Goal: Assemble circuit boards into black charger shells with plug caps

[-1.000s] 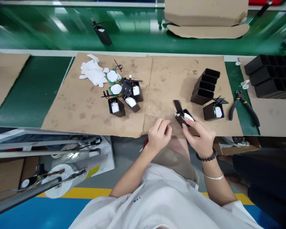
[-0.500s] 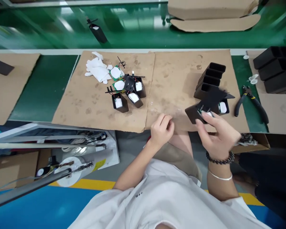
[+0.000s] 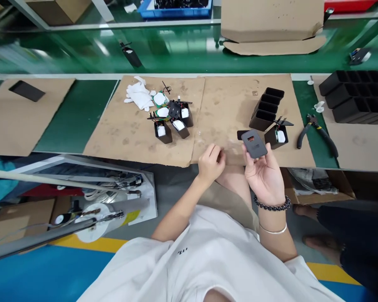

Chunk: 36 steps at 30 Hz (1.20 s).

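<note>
"Head view: how are the hands?"
"Right hand (image 3: 263, 174) palm up, fingers gripping a black casing (image 3: 255, 144) — left hand (image 3: 211, 163) loosely curled closed at the cardboard sheet's (image 3: 223, 100) near edge."
"And the casing?"
"Just above that sheet — flat face showing, rounded corners, orange inside its port (image 3: 250, 138)."

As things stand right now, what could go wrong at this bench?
The right hand holds a black unit between thumb and fingers, so it might slip. An open case stands close by and could get knocked over. Farther left, more open cases crowd together, so moving one might tip another.
</note>
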{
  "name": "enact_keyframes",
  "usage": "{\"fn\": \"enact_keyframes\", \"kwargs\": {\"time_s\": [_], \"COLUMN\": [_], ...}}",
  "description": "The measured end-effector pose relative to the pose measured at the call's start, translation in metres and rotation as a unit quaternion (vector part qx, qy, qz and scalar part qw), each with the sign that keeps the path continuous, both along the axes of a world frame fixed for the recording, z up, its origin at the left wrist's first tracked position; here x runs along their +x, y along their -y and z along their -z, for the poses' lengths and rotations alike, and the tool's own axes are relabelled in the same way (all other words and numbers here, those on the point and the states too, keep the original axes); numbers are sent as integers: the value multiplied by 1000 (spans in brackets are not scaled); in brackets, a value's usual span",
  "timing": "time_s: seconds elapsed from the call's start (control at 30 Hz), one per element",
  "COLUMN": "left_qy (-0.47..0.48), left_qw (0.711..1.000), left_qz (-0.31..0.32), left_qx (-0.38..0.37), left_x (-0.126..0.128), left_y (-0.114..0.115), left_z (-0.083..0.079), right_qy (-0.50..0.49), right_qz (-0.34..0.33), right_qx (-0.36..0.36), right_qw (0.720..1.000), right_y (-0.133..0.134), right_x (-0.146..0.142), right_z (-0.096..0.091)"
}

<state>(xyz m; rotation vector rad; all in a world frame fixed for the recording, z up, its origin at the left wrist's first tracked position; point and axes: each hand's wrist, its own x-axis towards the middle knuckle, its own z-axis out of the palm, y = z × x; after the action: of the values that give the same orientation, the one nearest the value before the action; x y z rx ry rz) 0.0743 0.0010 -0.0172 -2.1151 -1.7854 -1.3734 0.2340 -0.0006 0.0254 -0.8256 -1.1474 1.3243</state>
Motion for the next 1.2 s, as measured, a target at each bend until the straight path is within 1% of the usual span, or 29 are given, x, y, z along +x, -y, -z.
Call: {"fn": "enact_keyframes", "kwargs": {"time_s": [0.03,0.07,0.23,0.33,0.4,0.43,0.47,0.5,0.53,0.57,0.6,0.63,0.67,0.7,0.73,0.77,0.8,0.83,0.87,0.9,0.97,1.03,1.13,1.2], "left_qy": [-2,-4,-6,-4,-3,-2,-2,-2,-3,-3,-4,-5,-5,-4,-3,-1,3,8,14,20,28,33,43,68], "left_qw": [1000,1000,1000,1000,1000,1000,1000,1000,1000,1000,1000,1000,1000,1000,1000,1000,1000,999,999,999,998,998,998,995], "left_qz": [1,2,4,2,5,8,11,12,13,14,14,14,14,14,13,11,9,7,6,7,11,16,22,42], "left_qx": [-1,-1,-3,-7,-6,-4,-2,1,4,5,6,5,2,-3,-9,-16,-24,-32,-39,-44,-46,-44,-51,-65], "left_x": [0,0,1,1,1,1,1,0,0,0,-1,-1,-1,-1,-1,-1,-1,-1,0,1,2,2,1,1], "left_y": [0,0,0,1,1,1,1,1,0,0,-1,-1,-1,-1,-1,0,0,0,1,1,1,0,0,5], "left_z": [1,1,1,1,1,2,2,2,3,4,5,5,6,7,7,8,8,7,7,6,4,2,-3,-9], "right_qy": [-47,-71,-93,-90,-67,-53,-38,-22,2,34,74,123,184,252,320,382,430,454,457,442,401,362,290,236], "right_qz": [-31,-54,-122,-140,-120,-87,-31,49,149,254,349,417,448,439,404,351,294,249,216,199,184,184,186,187], "right_qx": [-24,-34,-36,-50,-39,-24,-1,29,65,104,146,188,224,251,263,260,240,208,173,143,108,101,80,53], "right_qw": [998,995,988,985,990,995,999,998,987,961,923,881,846,825,815,815,819,830,845,863,891,908,935,952], "right_y": [3,5,16,21,22,23,23,22,22,22,22,21,20,17,14,10,5,-1,-6,-11,-19,-22,-18,-10], "right_x": [-1,-2,5,5,0,-4,-7,-10,-11,-10,-7,-4,1,5,9,12,13,14,14,14,15,16,17,16], "right_z": [-3,-7,-24,-29,-29,-29,-28,-28,-29,-29,-30,-30,-30,-27,-24,-18,-12,-5,1,6,11,12,9,7]}}
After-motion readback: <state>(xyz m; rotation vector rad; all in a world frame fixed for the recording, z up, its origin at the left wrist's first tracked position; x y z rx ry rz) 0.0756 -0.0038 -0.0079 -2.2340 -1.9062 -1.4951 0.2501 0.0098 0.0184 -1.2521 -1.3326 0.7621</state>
